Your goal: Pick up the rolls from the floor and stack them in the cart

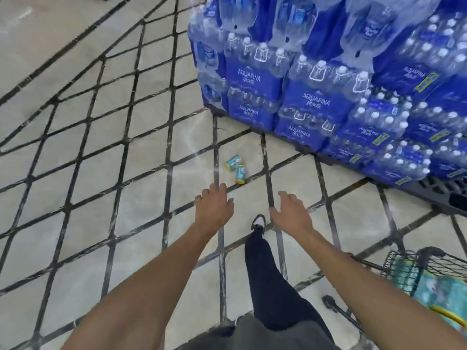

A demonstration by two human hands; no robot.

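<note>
Two small teal-and-yellow rolls lie on the tiled floor ahead of me, one roll [233,162] behind the other roll [240,174], touching or nearly so. My left hand [213,207] reaches forward just short of them, fingers apart and empty. My right hand [292,214] is stretched out beside it, also open and empty. The wire cart [404,261] stands at the lower right, with several teal rolls [429,289] stacked inside.
A pallet [434,190] stacked with blue shrink-wrapped water bottle packs [313,102] fills the upper right, close behind the rolls. My leg and black-and-white shoe [259,223] step forward between my arms. Pale floor tiles with dark joints spread to the left.
</note>
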